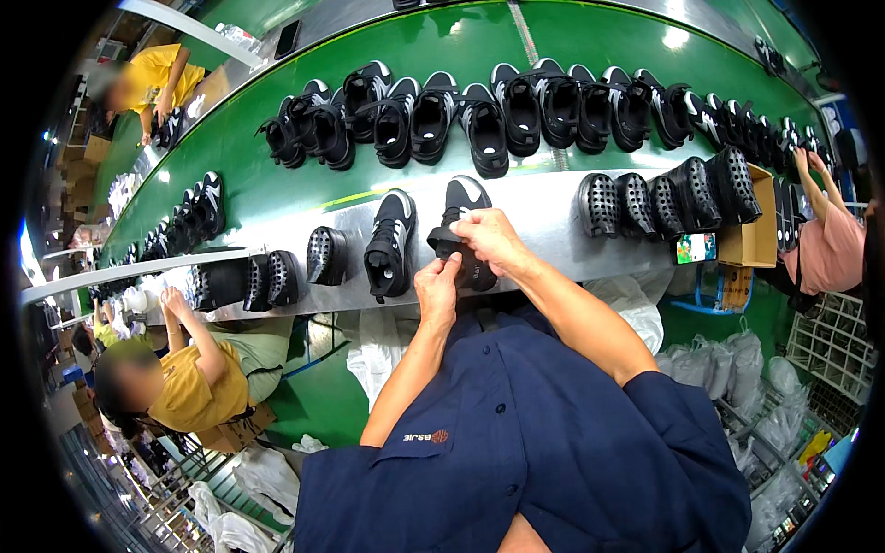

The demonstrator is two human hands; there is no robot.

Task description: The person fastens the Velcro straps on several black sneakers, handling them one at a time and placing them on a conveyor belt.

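A black sneaker [465, 195] with a grey toe cap lies on the metal ledge in front of me, toe pointing away. Its wide black strap [444, 240] is lifted over the shoe's opening. My right hand [490, 241] is closed on the strap from the right, the wrist covering part of the shoe. Lower and to the left, my left hand [437, 288] pinches the strap's lower edge between thumb and fingers. Just left of both hands stands a matching sneaker [390, 244], upright and untouched, its toe also away from me.
Beyond the metal ledge [544, 198], several black sneakers [487, 129] line a green conveyor belt [415, 41]. Black perforated shoe-shaped pieces [636, 203] stand right and left on the ledge. A cardboard box [751, 221] sits at right. Co-workers [198, 378] work at both sides. A metal bar [138, 274] crosses at left.
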